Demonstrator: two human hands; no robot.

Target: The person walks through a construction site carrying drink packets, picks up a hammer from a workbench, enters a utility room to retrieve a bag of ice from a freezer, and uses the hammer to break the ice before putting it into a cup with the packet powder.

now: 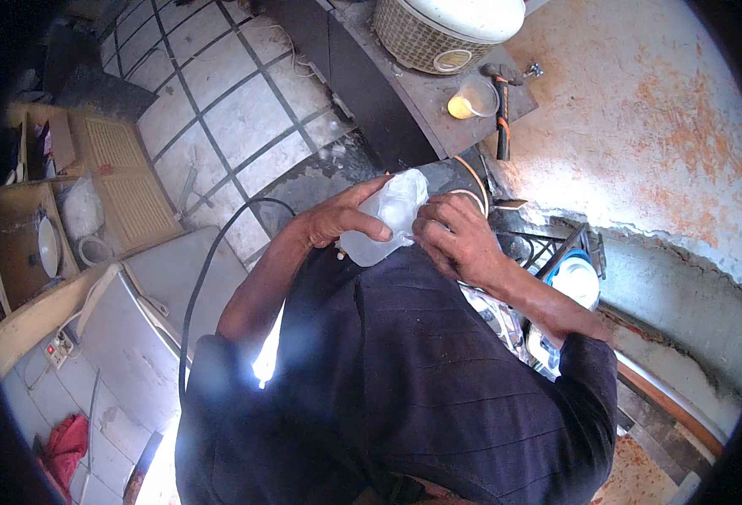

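My left hand (pixel 337 220) wraps around a clear, soft plastic bag (pixel 385 217), keeping it steady against my dark shirt (pixel 405 362). My right hand (pixel 453 236) pinches its top edge with bent fingers.

A clear, crumpled plastic bag (pixel 385 217) sits mid-scene, held in both hands. A round label (pixel 453 60) marks the far woven-patterned cooker (pixel 413 38).

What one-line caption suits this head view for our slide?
Both hands, left hand and right hand, grip a clear crumpled plastic bag against a dark shirt, above a grey tiled floor.
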